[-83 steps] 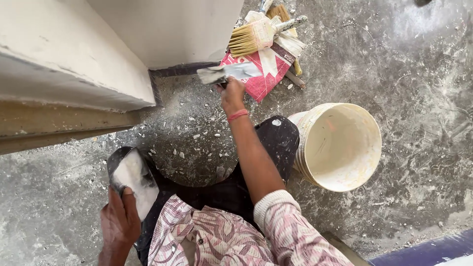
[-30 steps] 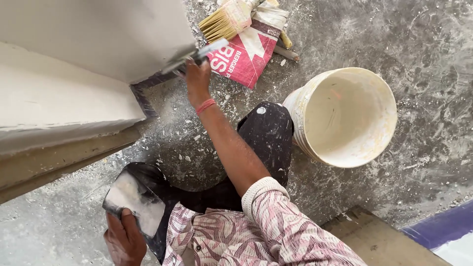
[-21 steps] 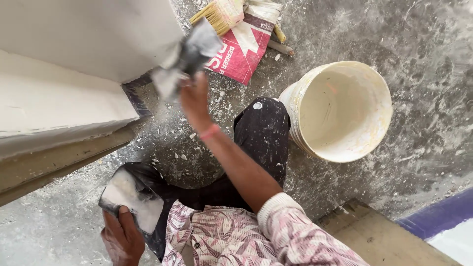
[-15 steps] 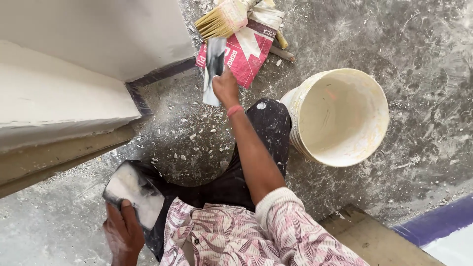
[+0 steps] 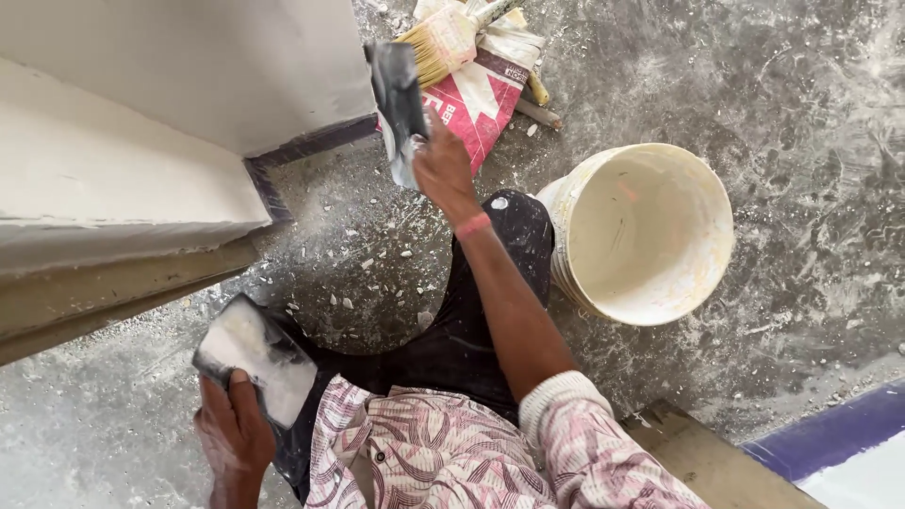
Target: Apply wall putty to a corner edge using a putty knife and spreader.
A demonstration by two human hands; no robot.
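Up off the floor comes the right hand [image 5: 441,168], now lifting the putty blade [image 5: 396,108] toward the white wall [image 5: 170,113] above the red bag [image 5: 476,104] and brush [image 5: 443,42]. Far left, the left hand [image 5: 231,435] grips a hawk board [image 5: 255,353] loaded with white putty. Wall looks largely coated, its lower edge probably unfinished; cream bucket [image 5: 650,236] sits right.

Cream plastic bucket [image 5: 650,236] on its side at right, red and white sack [image 5: 476,99] at far centre, straw-bristled brush [image 5: 443,42] lying on it, white wall [image 5: 160,113] at left, dusty grey floor [image 5: 801,113], wooden plank [image 5: 702,462] near right
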